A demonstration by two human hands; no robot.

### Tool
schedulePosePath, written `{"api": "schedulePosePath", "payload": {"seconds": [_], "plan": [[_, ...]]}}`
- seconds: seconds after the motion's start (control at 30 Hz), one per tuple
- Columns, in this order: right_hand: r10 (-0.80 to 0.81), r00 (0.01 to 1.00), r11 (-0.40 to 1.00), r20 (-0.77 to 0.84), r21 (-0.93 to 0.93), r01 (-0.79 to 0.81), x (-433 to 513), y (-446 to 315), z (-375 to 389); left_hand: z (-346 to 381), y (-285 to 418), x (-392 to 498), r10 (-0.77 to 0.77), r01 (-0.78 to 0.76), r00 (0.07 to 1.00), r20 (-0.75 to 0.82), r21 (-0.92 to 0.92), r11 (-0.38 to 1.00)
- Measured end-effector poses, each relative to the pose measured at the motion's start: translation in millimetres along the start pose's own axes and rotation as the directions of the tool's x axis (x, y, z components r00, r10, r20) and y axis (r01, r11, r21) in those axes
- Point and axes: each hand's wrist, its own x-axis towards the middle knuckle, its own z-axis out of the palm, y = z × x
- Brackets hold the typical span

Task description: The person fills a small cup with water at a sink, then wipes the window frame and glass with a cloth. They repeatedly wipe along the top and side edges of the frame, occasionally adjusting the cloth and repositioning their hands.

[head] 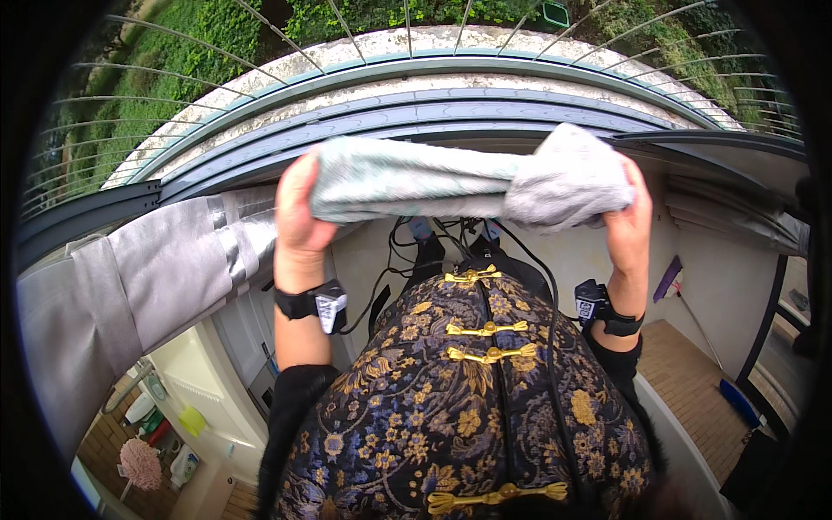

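A pale grey-green cloth (416,179) is stretched sideways between both hands, folded over and bunched towards its right end. My left hand (300,208) grips its left end, the fingers hidden behind the fabric. At the other end my right hand (629,218) holds the bunched part, thumb underneath. Motion blurs the cloth slightly. It hangs in front of the dark window track (448,110); whether it touches the frame I cannot tell. Each wrist wears a strapped black device.
Metal bars (348,29) stand beyond the sill, with greenery outside. A silver-grey curtain (149,273) is gathered on the left. Black cables (390,250) dangle near my feet. Below left are a white sink (214,377), several bottles and a pink duster (140,463). A broom (738,400) lies right.
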Motion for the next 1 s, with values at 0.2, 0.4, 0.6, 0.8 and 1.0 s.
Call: {"api": "schedulePosePath", "payload": {"seconds": [0.2, 0.4, 0.6, 0.8, 1.0], "plan": [[-0.1, 0.933, 0.969, 0.347, -0.177, 0.17, 19, 6, 49, 30, 49, 2, 0.4, -0.242, 0.915, -0.058, 0.714, 0.657], [-0.118, 0.877, 0.982, 0.466, -0.074, 0.172, 39, 19, 58, 44, -6, 18, 0.538, 0.108, 0.785, 0.306, 0.788, -0.606], [-0.172, 0.852, 0.967, 0.494, -0.081, 0.242, 43, 20, 39, 62, -40, 44, 0.463, 0.037, 0.82, 0.337, 0.776, -0.63], [-0.074, 0.871, 0.964, 0.485, -0.19, 0.188, 30, 14, -24, 143, -124, 79, 0.194, -0.354, 0.838, 0.51, 0.78, -0.517], [-0.005, 0.961, 0.911, 0.278, -0.395, 0.119, 4, 2, -83, 213, -183, 137, -0.083, -0.684, 0.711, 0.698, 0.66, -0.31]]}}
